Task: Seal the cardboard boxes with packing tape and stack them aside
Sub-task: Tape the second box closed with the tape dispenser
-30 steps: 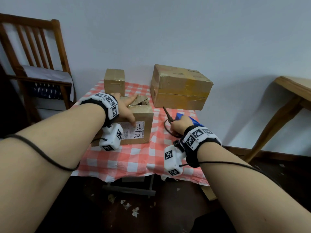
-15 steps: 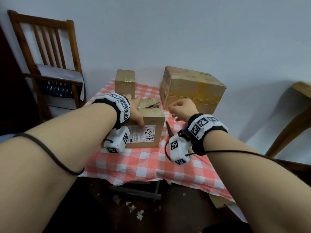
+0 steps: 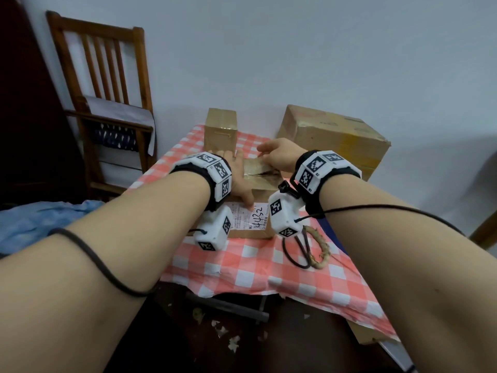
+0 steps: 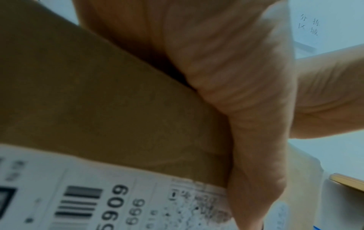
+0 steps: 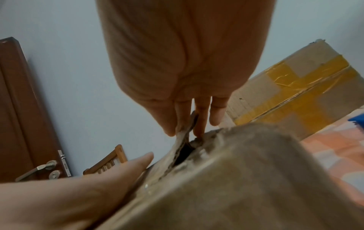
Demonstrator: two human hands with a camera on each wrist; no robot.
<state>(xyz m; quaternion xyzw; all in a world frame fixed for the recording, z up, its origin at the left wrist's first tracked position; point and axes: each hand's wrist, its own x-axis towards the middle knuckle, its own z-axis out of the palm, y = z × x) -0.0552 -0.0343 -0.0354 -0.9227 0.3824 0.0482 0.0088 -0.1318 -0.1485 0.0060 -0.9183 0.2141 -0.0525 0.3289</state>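
A small cardboard box [image 3: 262,192] with a white label marked 4432 stands in the middle of the checked tablecloth [image 3: 250,267]. My left hand [image 3: 239,170] lies over its left top edge, thumb down the front onto the label. My right hand [image 3: 279,154] rests on the top. In the right wrist view its straight fingers [image 5: 202,118] press the torn flaps, where a dark gap [image 5: 183,154] stays open between them. A small sealed box [image 3: 220,130] and a large box [image 3: 333,138] with yellow tape stand at the back. No tape roll shows clearly.
Scissors [image 3: 304,246] with a rope-wrapped handle lie right of the small box. A blue object [image 5: 356,119] peeks out at the right edge. A wooden chair [image 3: 107,84] stands on the left, blue cloth [image 3: 32,224] below it, and another wooden table's leg [image 3: 484,230] on the right.
My right hand left the scissors and blue object and moved left onto the box's top flaps. The left hand kept its place on the box. The view moved closer.
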